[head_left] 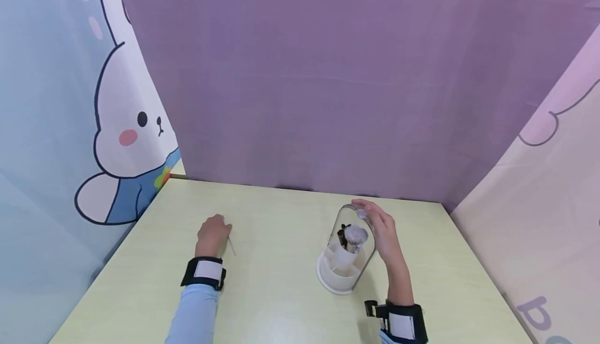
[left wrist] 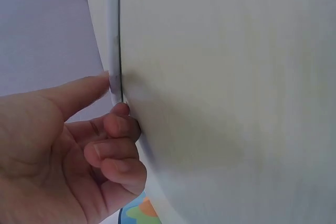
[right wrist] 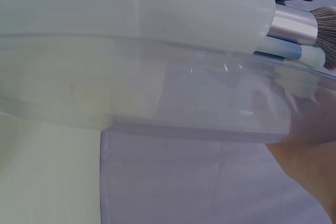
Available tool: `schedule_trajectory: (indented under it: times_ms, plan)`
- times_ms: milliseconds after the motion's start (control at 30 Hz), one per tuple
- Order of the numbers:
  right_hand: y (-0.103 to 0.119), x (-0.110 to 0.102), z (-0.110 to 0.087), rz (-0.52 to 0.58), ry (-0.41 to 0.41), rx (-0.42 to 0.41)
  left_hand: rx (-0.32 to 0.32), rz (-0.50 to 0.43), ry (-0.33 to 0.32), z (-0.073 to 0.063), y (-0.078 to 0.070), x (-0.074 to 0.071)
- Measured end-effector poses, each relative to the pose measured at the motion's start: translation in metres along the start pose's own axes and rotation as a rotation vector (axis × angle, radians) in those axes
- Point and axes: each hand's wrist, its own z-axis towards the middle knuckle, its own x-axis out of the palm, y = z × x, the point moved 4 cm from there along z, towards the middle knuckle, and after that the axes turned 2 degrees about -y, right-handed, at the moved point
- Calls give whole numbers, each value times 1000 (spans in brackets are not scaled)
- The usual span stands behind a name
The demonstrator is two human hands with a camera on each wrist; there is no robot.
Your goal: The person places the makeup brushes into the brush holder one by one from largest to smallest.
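Observation:
In the head view, my left hand [head_left: 213,236] is low over the left part of the table, pinching a slim white stick [head_left: 232,245]. The left wrist view shows the thumb and index fingertip at the lower end of this pale stick [left wrist: 113,40], the other fingers curled in; its exact kind cannot be told. My right hand [head_left: 386,234] holds the upper right of a clear arched cover [head_left: 370,258] on a round white brush organizer [head_left: 338,281]. Inside stand makeup brushes, one with a fluffy grey head [head_left: 356,236]. The cover blurs the right fingers in the right wrist view.
The pale wooden table [head_left: 276,281] ends at a purple curtain [head_left: 300,84] behind. A blue cloth with a cartoon rabbit [head_left: 131,125] hangs at the left, a pale printed cloth [head_left: 539,203] at the right.

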Motion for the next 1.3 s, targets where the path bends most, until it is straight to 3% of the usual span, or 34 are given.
schedule_trajectory:
  times_ms: [133,367,800,1067,1300]
  plan:
    - [3,0,-1,-17,-5,6,16,9,22,2,1,3]
    - [1,1,0,-12,3,-6,25,-80,18,0,-3,0]
    - [-25,-2,8,31,13,-36,14,-225,-96,3,-22,-7]
    - [-14,-3,5,30,10,-21,59,-304,-215,-2,-38,-11]
    - [-2,-1,2,12,10,-22,109,-312,-226,-8,-50,-11]
